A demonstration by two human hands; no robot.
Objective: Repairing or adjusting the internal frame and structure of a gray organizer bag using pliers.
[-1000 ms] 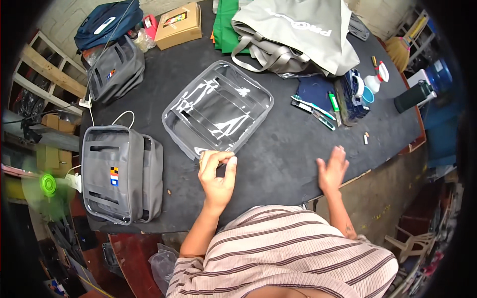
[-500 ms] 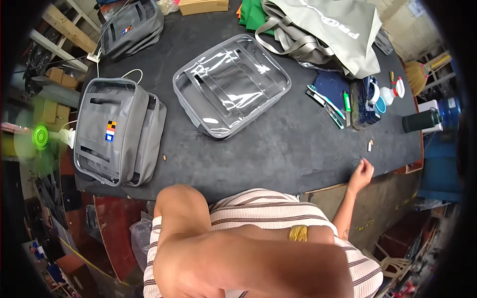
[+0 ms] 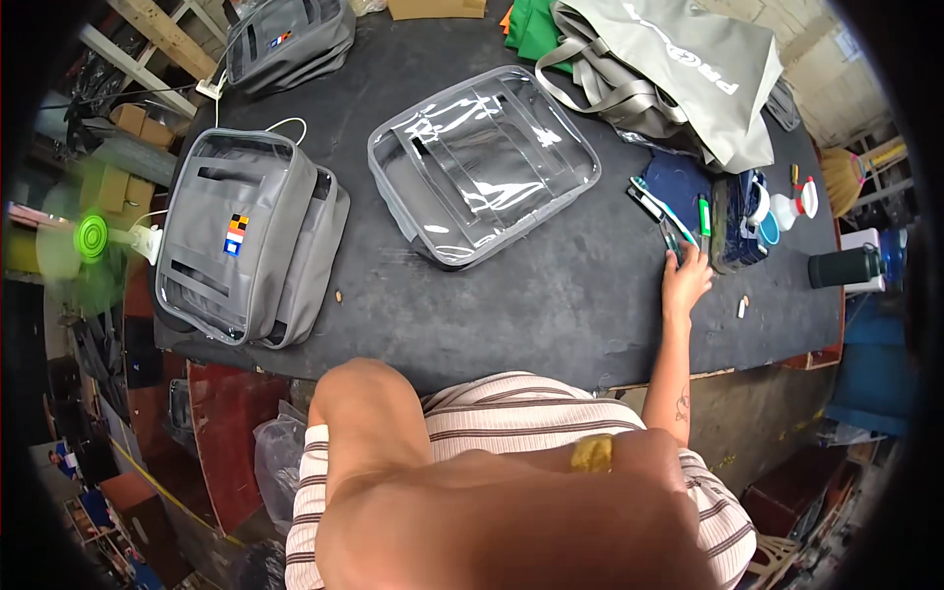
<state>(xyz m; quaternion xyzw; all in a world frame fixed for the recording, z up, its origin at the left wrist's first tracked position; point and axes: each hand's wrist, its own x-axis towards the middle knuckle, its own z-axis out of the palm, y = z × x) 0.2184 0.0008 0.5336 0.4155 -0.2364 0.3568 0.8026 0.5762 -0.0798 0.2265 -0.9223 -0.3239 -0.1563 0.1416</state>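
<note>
My right hand (image 3: 687, 280) reaches over the right side of the dark table, its fingers stretched out and apart. Its fingertips are at the near ends of a few slim tools: a white-and-teal handled tool (image 3: 661, 205) and a smaller teal-edged one (image 3: 671, 237). A green-and-white stick-shaped tool (image 3: 704, 213) lies just beyond the fingers. Whether the fingers touch any tool is hard to tell. My left arm is bent across the bottom of the view, large and blurred, and its hand is not visible. A grey bag with a clear top (image 3: 482, 162) lies mid-table, touched by neither hand.
Grey clear-fronted bags (image 3: 231, 231) stand at the left, with another bag (image 3: 290, 44) behind. A large grey tote (image 3: 678, 69) lies at the back right. Near my right hand are a dark blue container (image 3: 739, 221), a spray bottle (image 3: 793, 206) and a dark green bottle (image 3: 846, 265).
My right hand has moved from the table's near right edge, up and left to the slim tools. Its curled fingers have stretched out. The whole view has shifted slightly.
</note>
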